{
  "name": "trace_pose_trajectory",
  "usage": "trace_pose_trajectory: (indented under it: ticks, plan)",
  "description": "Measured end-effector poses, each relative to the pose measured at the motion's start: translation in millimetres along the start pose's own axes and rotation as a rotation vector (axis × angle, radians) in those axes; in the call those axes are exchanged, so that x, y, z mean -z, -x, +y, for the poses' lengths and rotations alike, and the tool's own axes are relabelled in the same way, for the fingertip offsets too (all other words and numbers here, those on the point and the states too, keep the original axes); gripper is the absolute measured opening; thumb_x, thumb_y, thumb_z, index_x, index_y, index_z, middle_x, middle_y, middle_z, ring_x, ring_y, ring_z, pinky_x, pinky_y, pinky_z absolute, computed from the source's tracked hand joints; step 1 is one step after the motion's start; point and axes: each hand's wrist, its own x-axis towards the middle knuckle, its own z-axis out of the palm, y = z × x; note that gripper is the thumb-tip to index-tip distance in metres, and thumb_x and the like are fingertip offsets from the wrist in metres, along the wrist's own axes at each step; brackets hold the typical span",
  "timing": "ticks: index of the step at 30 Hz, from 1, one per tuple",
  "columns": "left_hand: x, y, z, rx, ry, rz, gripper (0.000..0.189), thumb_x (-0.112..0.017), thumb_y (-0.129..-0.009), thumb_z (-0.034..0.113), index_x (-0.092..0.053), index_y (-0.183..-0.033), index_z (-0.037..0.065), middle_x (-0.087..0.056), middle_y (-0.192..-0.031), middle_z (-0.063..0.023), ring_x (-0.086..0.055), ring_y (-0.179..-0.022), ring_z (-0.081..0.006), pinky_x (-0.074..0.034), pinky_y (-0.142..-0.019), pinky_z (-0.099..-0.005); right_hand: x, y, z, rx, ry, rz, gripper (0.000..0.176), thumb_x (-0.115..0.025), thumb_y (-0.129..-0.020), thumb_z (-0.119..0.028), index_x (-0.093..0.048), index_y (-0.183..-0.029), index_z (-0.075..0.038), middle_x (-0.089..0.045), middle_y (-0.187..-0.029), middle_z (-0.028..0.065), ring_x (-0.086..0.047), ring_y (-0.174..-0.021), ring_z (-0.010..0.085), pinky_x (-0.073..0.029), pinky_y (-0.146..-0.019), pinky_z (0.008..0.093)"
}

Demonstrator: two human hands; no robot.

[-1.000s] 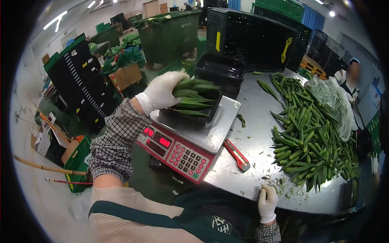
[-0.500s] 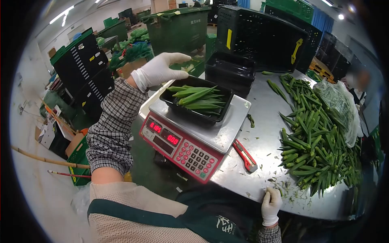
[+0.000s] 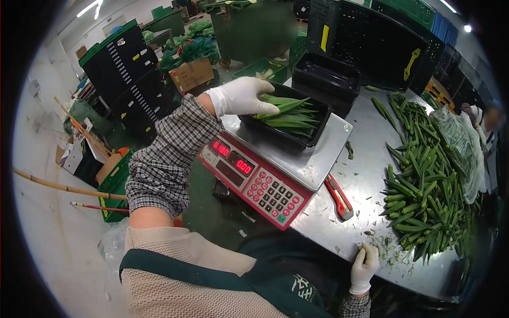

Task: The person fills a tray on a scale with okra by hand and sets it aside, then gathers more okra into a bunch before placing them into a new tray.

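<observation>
A black tray (image 3: 313,135) with several green okra pods (image 3: 289,114) in it rests on the steel pan (image 3: 331,151) of a red electronic scale (image 3: 254,183). The red display reads 0.180 and 0.00. My left hand (image 3: 241,97), white-gloved, reaches over the tray's left end. Its thumb and fingers are apart, right at the ends of the pods. My right hand (image 3: 365,269), also gloved, is at the table's front edge with its fingers curled together beside green trimmings (image 3: 389,246); I cannot tell what is in them.
A large okra heap (image 3: 424,196) with a plastic bag (image 3: 458,148) covers the table's right side. A red box cutter (image 3: 338,196) lies beside the scale. Stacked black trays (image 3: 326,77) and a large black crate (image 3: 366,47) stand behind. Another person (image 3: 485,124) is at far right.
My left hand has come down and right, from above the tray's far corner to the okra. The scale reading went from 0.185 to 0.180. The view has shifted; my right hand stays curled.
</observation>
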Motion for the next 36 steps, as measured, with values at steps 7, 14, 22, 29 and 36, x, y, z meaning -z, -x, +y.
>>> trace_pose_trajectory:
  ticks: [7, 14, 22, 29, 36]
  plan:
    - [-26, -18, 4, -0.043, -0.036, -0.102, 0.048, -0.059, -0.078, 0.019, -0.051, -0.120, -0.002, -0.056, -0.114, -0.0213, -0.054, -0.106, -0.0313, -0.041, -0.095, -0.0344, -1, 3, 2, -0.014, 0.009, -0.007, 0.014, -0.051, -0.081, 0.006, -0.059, -0.092, 0.001, -0.054, -0.075, 0.0106, -0.054, -0.067, 0.0221, -0.045, -0.063, 0.0303]
    - [-25, -24, -4, -0.239, -0.024, -0.022, 0.048, -0.062, -0.074, 0.010, -0.053, -0.121, 0.004, -0.055, -0.118, -0.0167, -0.053, -0.109, -0.0288, -0.040, -0.097, -0.0340, -2, 3, 5, 0.026, 0.021, 0.008, 0.016, -0.051, -0.079, 0.007, -0.059, -0.092, 0.001, -0.055, -0.076, 0.0115, -0.055, -0.067, 0.0237, -0.045, -0.062, 0.0312]
    - [0, -19, -12, 0.048, 0.293, 0.205, 0.028, -0.063, -0.080, 0.016, -0.064, -0.103, 0.001, -0.066, -0.097, -0.0125, -0.062, -0.090, -0.0210, -0.047, -0.084, -0.0303, -2, 2, 4, 0.040, 0.029, 0.037, 0.020, -0.053, -0.075, 0.007, -0.061, -0.091, -0.003, -0.058, -0.077, 0.0142, -0.058, -0.065, 0.0293, -0.047, -0.058, 0.0355]
    - [-2, -14, -7, 0.041, -0.017, -0.027, 0.030, -0.064, -0.076, 0.016, -0.065, -0.101, 0.000, -0.066, -0.094, -0.0153, -0.063, -0.088, -0.0246, -0.049, -0.081, -0.0314, -3, 1, 2, 0.042, 0.018, 0.040, 0.020, -0.054, -0.075, 0.007, -0.061, -0.091, -0.003, -0.058, -0.076, 0.0143, -0.057, -0.064, 0.0295, -0.046, -0.058, 0.0356]
    - [6, -16, -18, -0.063, -0.128, 0.263, 0.020, -0.061, -0.077, 0.010, -0.064, -0.092, -0.001, -0.062, -0.087, -0.0128, -0.062, -0.083, -0.0242, -0.049, -0.078, -0.0312, -1, 4, 4, 0.043, 0.025, 0.019, 0.016, -0.051, -0.078, 0.007, -0.059, -0.091, 0.000, -0.056, -0.078, 0.0136, -0.056, -0.067, 0.0269, -0.046, -0.061, 0.0327]
